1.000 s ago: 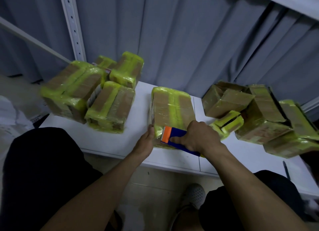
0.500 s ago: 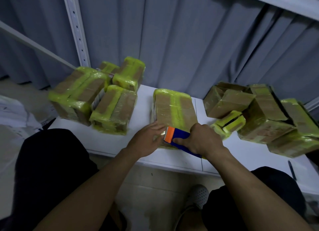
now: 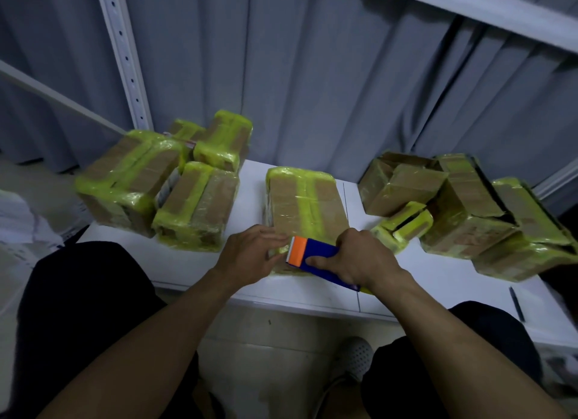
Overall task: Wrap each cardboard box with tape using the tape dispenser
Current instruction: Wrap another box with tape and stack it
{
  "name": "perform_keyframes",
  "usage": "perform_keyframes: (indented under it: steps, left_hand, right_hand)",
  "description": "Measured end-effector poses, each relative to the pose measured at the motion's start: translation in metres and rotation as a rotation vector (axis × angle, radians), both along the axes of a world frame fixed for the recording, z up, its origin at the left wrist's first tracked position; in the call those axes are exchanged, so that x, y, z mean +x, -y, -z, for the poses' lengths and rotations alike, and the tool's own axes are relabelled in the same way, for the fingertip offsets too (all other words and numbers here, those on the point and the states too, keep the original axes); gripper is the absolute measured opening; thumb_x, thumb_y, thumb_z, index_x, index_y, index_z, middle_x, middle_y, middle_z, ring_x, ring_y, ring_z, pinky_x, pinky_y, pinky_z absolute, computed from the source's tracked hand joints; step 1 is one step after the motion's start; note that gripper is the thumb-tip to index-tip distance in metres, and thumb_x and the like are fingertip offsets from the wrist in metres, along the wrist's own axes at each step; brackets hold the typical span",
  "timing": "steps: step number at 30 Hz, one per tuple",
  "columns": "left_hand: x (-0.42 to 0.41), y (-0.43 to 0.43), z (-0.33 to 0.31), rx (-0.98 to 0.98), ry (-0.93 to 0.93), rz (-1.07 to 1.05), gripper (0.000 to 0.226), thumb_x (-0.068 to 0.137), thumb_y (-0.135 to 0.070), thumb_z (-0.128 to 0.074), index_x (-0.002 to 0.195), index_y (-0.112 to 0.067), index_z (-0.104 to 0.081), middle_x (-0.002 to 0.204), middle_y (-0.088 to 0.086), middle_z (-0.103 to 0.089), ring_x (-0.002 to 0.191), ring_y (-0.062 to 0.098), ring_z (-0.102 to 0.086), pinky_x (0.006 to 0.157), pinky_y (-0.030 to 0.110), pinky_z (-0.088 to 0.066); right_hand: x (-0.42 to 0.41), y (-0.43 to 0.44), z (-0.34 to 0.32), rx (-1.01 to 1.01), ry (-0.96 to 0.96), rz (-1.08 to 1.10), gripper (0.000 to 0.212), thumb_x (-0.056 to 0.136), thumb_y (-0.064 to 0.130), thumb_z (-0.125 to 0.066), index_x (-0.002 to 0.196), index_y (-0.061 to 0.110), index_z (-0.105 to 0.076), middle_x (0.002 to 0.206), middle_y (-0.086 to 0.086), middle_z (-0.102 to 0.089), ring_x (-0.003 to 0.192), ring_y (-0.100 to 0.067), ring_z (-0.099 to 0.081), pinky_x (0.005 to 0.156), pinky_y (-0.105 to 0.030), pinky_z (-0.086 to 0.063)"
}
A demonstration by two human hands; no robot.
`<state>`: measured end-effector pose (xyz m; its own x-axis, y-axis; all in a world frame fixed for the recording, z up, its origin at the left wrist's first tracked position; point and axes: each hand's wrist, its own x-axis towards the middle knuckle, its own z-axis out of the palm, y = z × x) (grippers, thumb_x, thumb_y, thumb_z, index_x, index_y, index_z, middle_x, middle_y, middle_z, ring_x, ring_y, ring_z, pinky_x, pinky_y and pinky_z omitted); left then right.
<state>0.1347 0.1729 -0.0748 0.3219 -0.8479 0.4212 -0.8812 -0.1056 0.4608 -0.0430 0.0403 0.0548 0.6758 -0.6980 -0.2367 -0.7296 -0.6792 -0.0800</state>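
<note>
Evidently the job is well under way. The centre cardboard box [image 3: 305, 199] lies flat on the white table [image 3: 194, 262], directly ahead of the person. Yellow-green tape already runs round its edges and in a strip down the middle of its top.

At the near end of that box, the right hand [image 3: 362, 259] has its fingers and thumb curled round the blue body of the tape dispenser [image 3: 312, 256]. The dispenser's orange toothed end points left across the box's near edge. The left hand [image 3: 250, 256] lies just left of the orange end, with its fingers laid fairly flat on the box's near left corner. It grips nothing, and I judge it to be pressing the tape down or steadying the box for a cut. The tape between the blade and the box is too blurred to make out.

Left of the centre box, a stack of taped boxes [image 3: 131, 177] looks finished, with heavy bands on every visible edge. Right of it sits a second heap of boxes [image 3: 469, 212]. Several there show bare brown card and one has a gaping flap, so they probably await wrapping. A small taped box [image 3: 403, 224] lies between that heap and the centre box.
</note>
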Motion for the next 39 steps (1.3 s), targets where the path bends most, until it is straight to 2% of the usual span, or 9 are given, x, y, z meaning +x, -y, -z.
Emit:
perform_keyframes:
  steps: [6,11,14,18,22,24,27,32,39]
  left_hand:
    - [0.008,-0.007,0.001,0.019,-0.106,-0.047,0.038,0.08,-0.042,-0.076,0.117,-0.03,-0.073,0.119,-0.017,-0.069,0.114,0.006,-0.06,0.089,0.036,-0.057]
    - [-0.002,-0.01,-0.002,-0.003,-0.073,0.003,0.037,0.082,-0.029,-0.077,0.118,-0.024,-0.072,0.123,-0.01,-0.068,0.119,0.009,-0.06,0.096,0.033,-0.054]
    - [-0.006,-0.014,-0.003,0.028,-0.104,0.084,0.035,0.083,-0.024,-0.076,0.117,-0.021,-0.072,0.123,-0.008,-0.068,0.117,0.011,-0.061,0.098,0.028,-0.051]
    - [-0.013,-0.018,-0.004,0.052,-0.117,0.061,0.039,0.084,-0.023,-0.074,0.122,-0.023,-0.067,0.125,-0.007,-0.066,0.116,0.012,-0.06,0.094,0.034,-0.054]
    - [-0.022,-0.015,-0.008,0.081,-0.032,0.081,0.046,0.086,-0.021,-0.066,0.13,-0.032,-0.06,0.125,-0.012,-0.06,0.117,0.012,-0.054,0.08,0.032,-0.055]
    - [-0.023,-0.011,-0.008,0.078,0.016,0.049,0.04,0.084,-0.033,-0.066,0.124,-0.036,-0.066,0.116,-0.015,-0.059,0.111,0.01,-0.053,0.07,0.031,-0.055]
    - [-0.024,-0.003,-0.012,0.072,0.004,0.008,0.037,0.08,-0.05,-0.075,0.113,-0.033,-0.072,0.102,-0.016,-0.06,0.098,0.008,-0.056,0.067,0.029,-0.052]
    - [-0.028,0.001,-0.007,0.034,0.071,-0.011,0.026,0.079,-0.036,-0.08,0.103,-0.028,-0.075,0.097,-0.013,-0.065,0.088,0.012,-0.061,0.062,0.025,-0.048]
    - [-0.014,0.0,-0.007,0.027,0.045,-0.075,0.021,0.082,-0.037,-0.074,0.102,-0.03,-0.075,0.098,-0.012,-0.068,0.089,0.016,-0.064,0.063,0.031,-0.054]
  right_hand:
    - [-0.014,0.0,-0.017,0.03,-0.07,0.024,0.071,0.068,0.087,-0.066,0.089,0.02,-0.054,0.08,0.002,-0.059,0.074,-0.017,-0.062,0.064,-0.032,-0.052]
    - [-0.024,0.006,-0.023,-0.007,-0.079,0.048,0.072,0.067,0.087,-0.067,0.085,0.018,-0.054,0.075,0.002,-0.056,0.074,-0.018,-0.062,0.056,-0.028,-0.043]
    - [-0.023,0.005,-0.018,-0.043,-0.092,0.051,0.073,0.068,0.086,-0.067,0.09,0.018,-0.056,0.079,0.002,-0.055,0.076,-0.02,-0.063,0.058,-0.03,-0.045]
    - [-0.02,-0.003,-0.015,-0.068,-0.143,0.019,0.072,0.072,0.083,-0.066,0.097,0.018,-0.047,0.088,0.001,-0.05,0.084,-0.023,-0.059,0.065,-0.033,-0.046]
    - [-0.017,-0.008,-0.016,-0.113,-0.164,-0.009,0.069,0.078,0.081,-0.064,0.098,0.019,-0.044,0.086,0.001,-0.046,0.088,-0.024,-0.06,0.071,-0.034,-0.049]
    - [-0.017,-0.009,-0.016,-0.12,-0.173,-0.015,0.069,0.078,0.082,-0.063,0.097,0.019,-0.044,0.088,0.0,-0.048,0.092,-0.026,-0.063,0.072,-0.035,-0.05]
    - [-0.017,-0.009,-0.015,-0.113,-0.172,-0.009,0.069,0.077,0.083,-0.063,0.096,0.018,-0.045,0.09,-0.001,-0.05,0.092,-0.026,-0.063,0.071,-0.035,-0.05]
    - [-0.02,-0.011,-0.015,-0.1,-0.154,0.017,0.07,0.078,0.082,-0.062,0.098,0.018,-0.043,0.089,0.0,-0.048,0.083,-0.024,-0.055,0.071,-0.035,-0.05]
    - [-0.031,-0.008,-0.011,-0.013,-0.041,0.049,0.073,0.07,0.088,-0.062,0.092,0.02,-0.055,0.083,0.001,-0.059,0.075,-0.018,-0.062,0.063,-0.033,-0.053]
